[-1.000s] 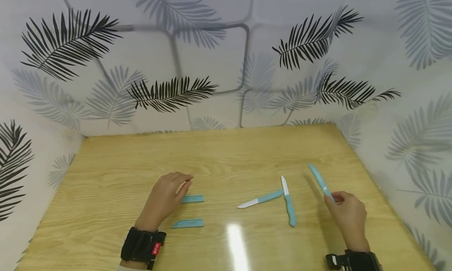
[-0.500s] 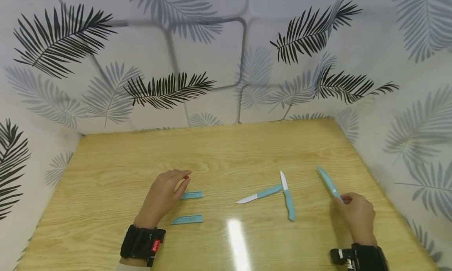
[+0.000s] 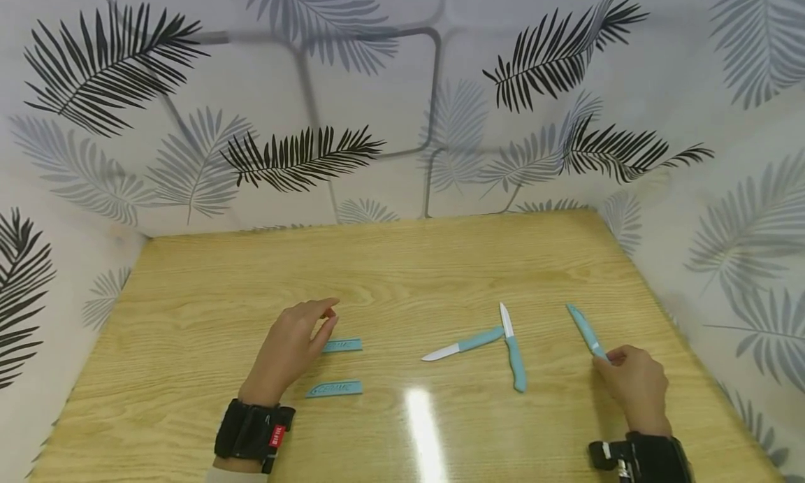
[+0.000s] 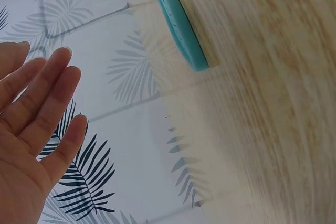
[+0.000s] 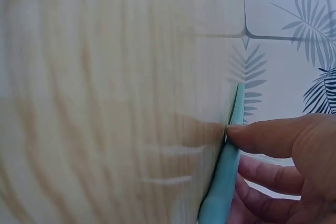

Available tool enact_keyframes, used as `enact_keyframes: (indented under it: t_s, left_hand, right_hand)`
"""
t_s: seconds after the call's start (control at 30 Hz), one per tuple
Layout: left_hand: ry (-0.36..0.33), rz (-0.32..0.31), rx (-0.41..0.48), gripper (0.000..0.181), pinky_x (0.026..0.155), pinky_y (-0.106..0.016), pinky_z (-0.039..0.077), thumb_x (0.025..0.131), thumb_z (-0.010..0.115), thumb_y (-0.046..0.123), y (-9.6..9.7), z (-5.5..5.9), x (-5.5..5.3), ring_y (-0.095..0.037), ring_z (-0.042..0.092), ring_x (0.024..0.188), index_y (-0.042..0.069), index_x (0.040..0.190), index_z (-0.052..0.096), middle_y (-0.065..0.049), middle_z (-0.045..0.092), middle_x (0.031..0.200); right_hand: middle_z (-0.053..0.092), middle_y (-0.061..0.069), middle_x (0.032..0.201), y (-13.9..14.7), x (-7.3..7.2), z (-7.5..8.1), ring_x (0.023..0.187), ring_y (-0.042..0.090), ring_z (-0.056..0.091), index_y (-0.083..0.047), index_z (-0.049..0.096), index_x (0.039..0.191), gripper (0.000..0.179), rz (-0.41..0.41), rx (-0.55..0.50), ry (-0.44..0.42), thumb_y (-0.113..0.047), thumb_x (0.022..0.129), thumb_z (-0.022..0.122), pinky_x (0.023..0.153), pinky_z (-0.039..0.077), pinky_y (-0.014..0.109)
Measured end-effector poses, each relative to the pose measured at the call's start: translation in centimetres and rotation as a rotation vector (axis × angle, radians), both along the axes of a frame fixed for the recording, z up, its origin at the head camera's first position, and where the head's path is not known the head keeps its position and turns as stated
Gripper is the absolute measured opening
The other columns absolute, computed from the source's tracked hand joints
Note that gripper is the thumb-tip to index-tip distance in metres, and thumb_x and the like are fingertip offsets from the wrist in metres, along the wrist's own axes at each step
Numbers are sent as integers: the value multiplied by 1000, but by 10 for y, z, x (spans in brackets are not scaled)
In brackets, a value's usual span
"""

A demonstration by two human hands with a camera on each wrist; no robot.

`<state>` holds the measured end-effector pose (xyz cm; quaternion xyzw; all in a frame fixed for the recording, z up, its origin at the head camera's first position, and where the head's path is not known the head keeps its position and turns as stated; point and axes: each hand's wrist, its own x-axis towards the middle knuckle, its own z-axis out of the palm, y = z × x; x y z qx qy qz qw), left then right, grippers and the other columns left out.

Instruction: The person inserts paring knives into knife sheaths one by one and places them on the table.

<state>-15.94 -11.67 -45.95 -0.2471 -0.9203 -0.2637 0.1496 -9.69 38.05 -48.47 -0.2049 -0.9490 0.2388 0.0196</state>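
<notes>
At the right of the table, my right hand (image 3: 634, 384) pinches a small light-blue knife (image 3: 585, 328) near its handle, the blade covered by a matching sheath. In the right wrist view the thumb lies on the near side of this knife (image 5: 223, 177), which is low against the tabletop, with the fingers behind it. My left hand (image 3: 291, 350) holds nothing; its fingers are relaxed, above and beside a light-blue sheath (image 3: 342, 345) that it partly hides. A second sheath (image 3: 335, 388) lies nearer the front.
Two bare knives with white blades lie mid-right on the wooden table (image 3: 402, 273): one slanted knife (image 3: 465, 343) and one nearly upright knife (image 3: 513, 350), the first's handle end meeting the second. Leaf-patterned cloth (image 3: 377, 119) rises behind the table and along its sides.
My right hand has moved a little to the right and lowered the sheathed knife to the tabletop. The left hand has stayed nearly still. The head view has shifted slightly.
</notes>
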Motion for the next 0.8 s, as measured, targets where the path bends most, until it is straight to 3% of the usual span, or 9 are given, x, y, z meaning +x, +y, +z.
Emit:
enact_keyframes:
  t_s: [0.3, 0.6, 0.7, 0.8]
  left_hand:
    - [-47, 18, -9, 36, 75, -38, 53, 93, 64, 13, -1, -1, 1, -22, 65, 89, 0, 127, 59, -5, 69, 97]
    - [13, 8, 3, 27, 81, -42, 54, 90, 68, 11, -1, -3, 1, -20, 67, 88, 5, 116, 68, -5, 71, 96]
    - [24, 9, 6, 24, 81, -42, 54, 90, 67, 12, -2, -3, 1, -20, 67, 88, 6, 114, 69, -6, 71, 97]
    - [26, 16, 5, 24, 81, -42, 54, 91, 67, 13, -2, -3, 0, -21, 67, 89, 6, 114, 70, -6, 71, 97]
  right_hand:
    - [67, 26, 86, 0, -1, 2, 69, 34, 62, 11, 64, 94, 33, 8, -18, -31, -21, 86, 66, 53, 42, 34]
    - [67, 27, 90, -2, -1, 6, 73, 37, 62, 14, 64, 99, 38, 25, -8, -47, -22, 88, 63, 58, 47, 42]
    - [65, 31, 94, -6, -1, 10, 74, 40, 62, 16, 62, 103, 39, 47, 21, -4, -20, 89, 63, 58, 48, 44]
    - [64, 32, 97, -16, -1, 20, 71, 39, 61, 14, 62, 106, 37, 91, 67, 96, -18, 89, 65, 52, 46, 40]
